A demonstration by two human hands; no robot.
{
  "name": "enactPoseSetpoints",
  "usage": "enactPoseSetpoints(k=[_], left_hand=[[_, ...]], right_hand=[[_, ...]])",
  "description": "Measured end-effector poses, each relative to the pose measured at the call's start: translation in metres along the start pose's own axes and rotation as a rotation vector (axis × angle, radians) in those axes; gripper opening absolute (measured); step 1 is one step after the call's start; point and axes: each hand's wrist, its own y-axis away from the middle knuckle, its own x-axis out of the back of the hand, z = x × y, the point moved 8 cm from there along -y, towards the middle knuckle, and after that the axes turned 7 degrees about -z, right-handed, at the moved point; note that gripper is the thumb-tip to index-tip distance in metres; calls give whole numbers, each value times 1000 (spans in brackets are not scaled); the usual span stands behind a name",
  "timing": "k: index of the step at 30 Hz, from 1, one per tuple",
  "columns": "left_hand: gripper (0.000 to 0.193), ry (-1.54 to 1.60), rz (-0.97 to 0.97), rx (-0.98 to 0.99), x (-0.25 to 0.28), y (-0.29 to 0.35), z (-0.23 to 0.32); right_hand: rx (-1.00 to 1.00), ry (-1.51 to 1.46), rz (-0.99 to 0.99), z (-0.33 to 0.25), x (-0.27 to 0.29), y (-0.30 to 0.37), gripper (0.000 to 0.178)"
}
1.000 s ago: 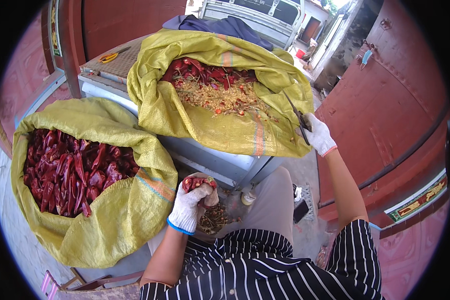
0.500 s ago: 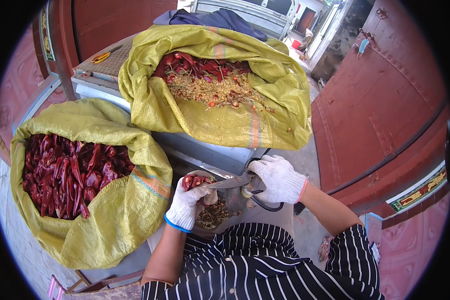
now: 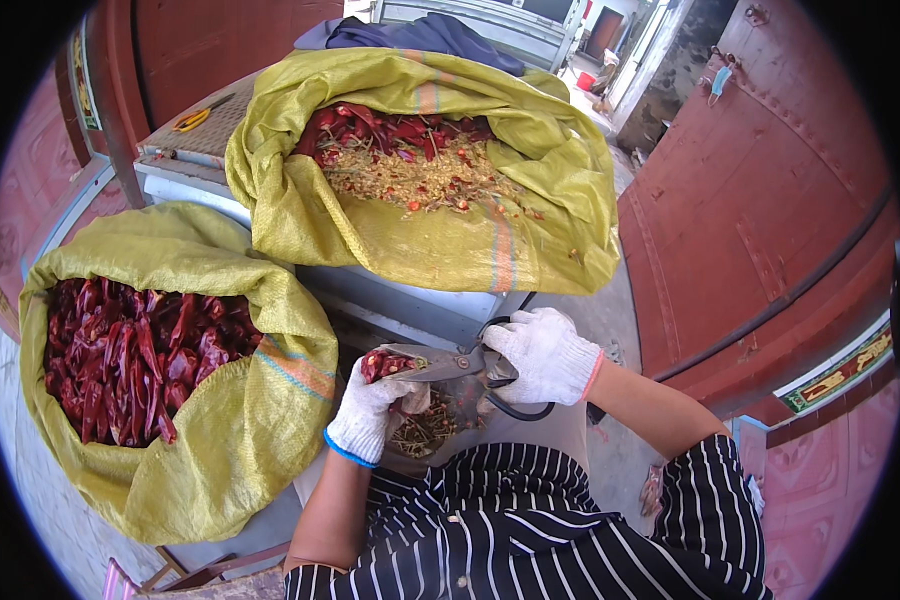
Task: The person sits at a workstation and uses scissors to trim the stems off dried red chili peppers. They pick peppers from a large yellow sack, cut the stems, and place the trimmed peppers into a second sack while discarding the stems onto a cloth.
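Low in the middle, my left hand (image 3: 368,412), in a white knit glove with a blue cuff, is closed around a small bunch of dried red chili peppers (image 3: 382,364). My right hand (image 3: 548,356), gloved in white with a pink cuff, grips the black-handled scissors (image 3: 457,366). Their blades point left and reach the end of the bunch beside my left fingers; the tips are partly hidden. Below the hands lies a heap of cut stems and bits (image 3: 425,432), partly covered by my left hand and the scissors.
At the left stands a yellow-green woven sack (image 3: 260,440) full of dried red peppers (image 3: 120,350). Ahead, a larger open sack (image 3: 410,245) holds peppers and loose yellow seeds (image 3: 400,178). Orange-handled pliers or cutters (image 3: 192,120) lie behind. A red metal door (image 3: 740,230) stands right.
The scissor blades have come closer together at the pepper bunch. My right hand has shifted slightly left with the scissors. My left hand keeps its hold; the whole view has moved a little.
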Motion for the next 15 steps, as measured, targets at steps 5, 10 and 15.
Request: enactPoseSetpoints(k=[5, 10, 15], left_hand=[[28, 20, -61, 68, -10, 0, 0], [16, 109, -41, 75, -18, -1, -3], [22, 146, -50, 71, -2, -3, -11]], right_hand=[[-45, -50, -56, 0, -10, 3, 54], [-6, -188, 36, 3, -28, 15, 38], [-140, -200, 58, 16, -21, 23, 46]])
